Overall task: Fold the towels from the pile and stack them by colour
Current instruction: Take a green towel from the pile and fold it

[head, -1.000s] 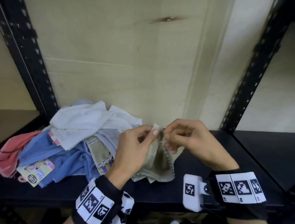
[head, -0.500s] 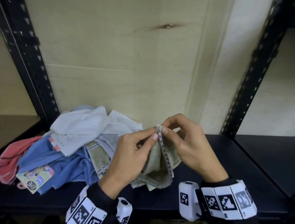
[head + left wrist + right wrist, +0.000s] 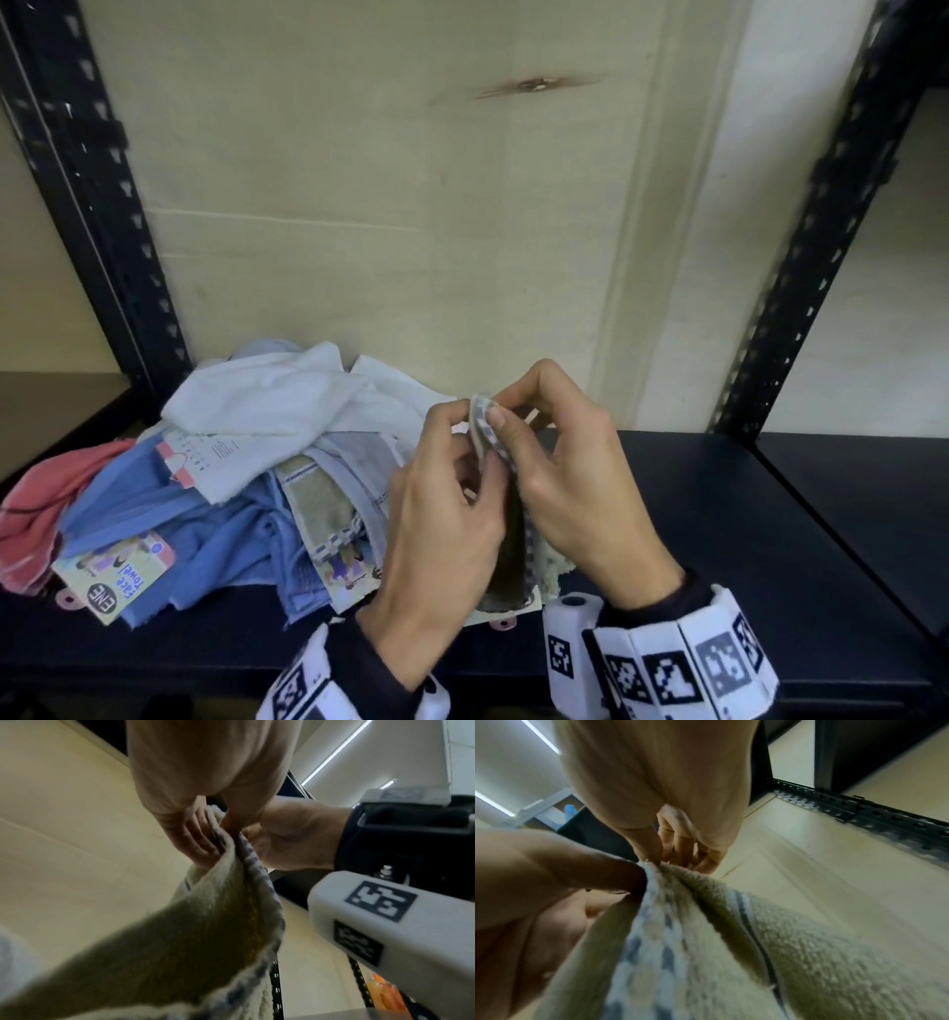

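A beige towel (image 3: 506,545) with a blue-checked border hangs between my two hands above the dark shelf (image 3: 744,555). My left hand (image 3: 452,493) pinches its top edge from the left. From the right, my right hand (image 3: 560,462) pinches the same edge, thumb on the checked hem. The wrist views show this towel (image 3: 218,923) (image 3: 718,943) gathered under the fingertips of both hands. To the left lies the pile: a white towel (image 3: 287,406), a blue towel (image 3: 215,539), a pink towel (image 3: 46,503) and another beige checked towel (image 3: 328,514).
A paper label (image 3: 115,575) reading "Face Towel" lies on the blue towel at the pile's front. Black perforated uprights (image 3: 92,195) (image 3: 821,226) flank the shelf bay, with a pale board wall (image 3: 411,205) behind. Bare shelf stretches to the right of my hands.
Both hands have lifted the beige towel's top edge a little higher and drawn it together, so the towel now hangs narrower between them.
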